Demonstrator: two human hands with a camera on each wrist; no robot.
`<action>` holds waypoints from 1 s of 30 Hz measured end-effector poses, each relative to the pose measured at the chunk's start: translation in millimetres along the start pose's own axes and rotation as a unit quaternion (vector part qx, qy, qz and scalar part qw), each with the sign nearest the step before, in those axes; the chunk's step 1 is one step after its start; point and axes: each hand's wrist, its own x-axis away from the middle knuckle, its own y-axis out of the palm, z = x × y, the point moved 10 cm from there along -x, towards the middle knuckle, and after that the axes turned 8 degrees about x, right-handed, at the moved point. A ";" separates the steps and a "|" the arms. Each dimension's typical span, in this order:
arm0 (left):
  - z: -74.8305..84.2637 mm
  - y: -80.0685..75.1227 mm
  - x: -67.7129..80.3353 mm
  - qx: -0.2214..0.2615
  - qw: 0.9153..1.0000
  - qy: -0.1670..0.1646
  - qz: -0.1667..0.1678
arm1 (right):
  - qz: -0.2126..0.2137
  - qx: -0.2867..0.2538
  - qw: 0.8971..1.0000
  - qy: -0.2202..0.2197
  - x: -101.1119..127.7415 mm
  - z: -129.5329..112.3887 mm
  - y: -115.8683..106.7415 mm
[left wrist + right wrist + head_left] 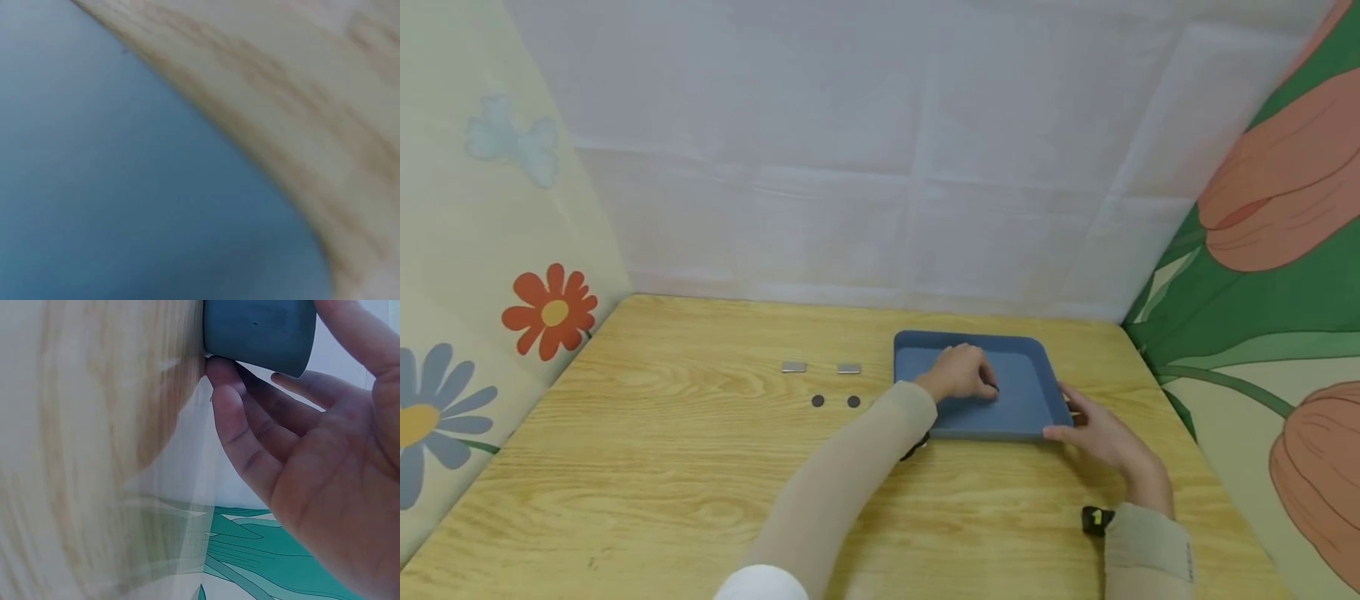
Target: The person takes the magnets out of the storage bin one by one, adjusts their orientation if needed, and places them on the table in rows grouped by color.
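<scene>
A shallow blue tray [1021, 417] lies on the wooden table, right of its middle. Over the tray's floor, my left hand [961, 372] has its fingers curled and pinches a small dark piece [996, 387], mostly hidden by the fingertips. My right hand [1097, 429] holds the tray's near right corner, thumb at the rim and fingers along the outer side. The right wrist view shows that hand [312, 444] close to the tray's wall [259, 334]. Only the blurred tray side [144, 175] fills the left wrist view, with no hand visible there.
Two dark round discs [817, 401] lie on the table [662, 450] left of the tray. Behind them are two small silver rectangular pieces [793, 367]. A white sheet [850, 167] hangs behind the table, and patterned sheets flank both sides.
</scene>
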 end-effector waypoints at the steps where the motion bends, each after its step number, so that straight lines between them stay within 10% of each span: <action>1: 0.1 -1.6 0.7 0.000 1.000 0.003 0.004 | -0.002 -0.001 1.000 0.000 0.0 -0.4 0.5; 30: 39.7 -51.7 34.1 -0.017 0.993 0.109 0.038 | -0.010 0.021 1.000 -0.010 3.3 -3.4 -0.2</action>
